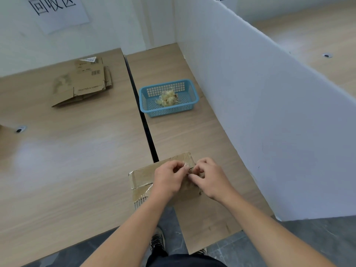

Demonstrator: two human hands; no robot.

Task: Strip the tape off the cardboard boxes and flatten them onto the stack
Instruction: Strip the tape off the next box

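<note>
A small taped cardboard box (143, 177) stands at the near edge of the table, across the dark gap between two desktops. Clear tape covers its top and left side. My left hand (169, 178) and my right hand (210, 178) both rest on the box top, fingers curled. Between their fingertips they pinch a crumpled bit of clear tape (186, 167) at the box's far right part. A stack of flattened cardboard boxes (84, 81) lies far left on the table.
A blue plastic basket (189, 105) holding a wad of stripped tape (168, 98) sits on the right desktop beyond the box. A white partition (269, 112) walls off the right side. A paper sign (57, 10) hangs on the back wall.
</note>
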